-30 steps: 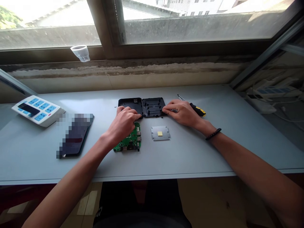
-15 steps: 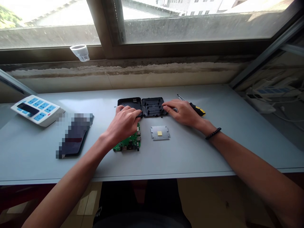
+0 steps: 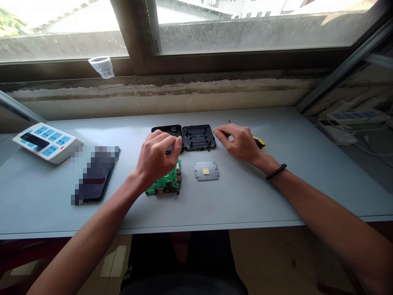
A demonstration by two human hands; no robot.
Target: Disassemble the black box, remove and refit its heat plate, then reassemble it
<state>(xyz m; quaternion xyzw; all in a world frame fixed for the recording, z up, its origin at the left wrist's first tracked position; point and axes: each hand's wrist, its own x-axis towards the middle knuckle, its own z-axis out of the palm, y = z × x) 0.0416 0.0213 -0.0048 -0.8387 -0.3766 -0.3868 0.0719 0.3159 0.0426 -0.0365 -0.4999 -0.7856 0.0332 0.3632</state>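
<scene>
Two black plastic case halves lie side by side at the back of the grey table (image 3: 276,196). My left hand (image 3: 156,157) hovers with loosely curled fingers over the left case half (image 3: 167,130) and holds nothing. The open fingers of my right hand (image 3: 242,143) point at the right edge of the right case half (image 3: 199,137). That hand covers most of a screwdriver, of which the yellow-black handle (image 3: 260,142) shows. A green circuit board (image 3: 167,184) lies partly under my left hand. A small metal plate with a yellow square (image 3: 206,171) lies to its right.
A dark phone (image 3: 95,174) lies left of the board, and a white power strip with blue sockets (image 3: 46,141) sits at the far left. A clear plastic cup (image 3: 102,66) stands on the window sill. Cables and power strips (image 3: 353,119) lie to the right beyond the table.
Both hands have lifted off the case halves: the left hand rose and drew back a little, and the right hand's fingertips moved off the right half's edge.
</scene>
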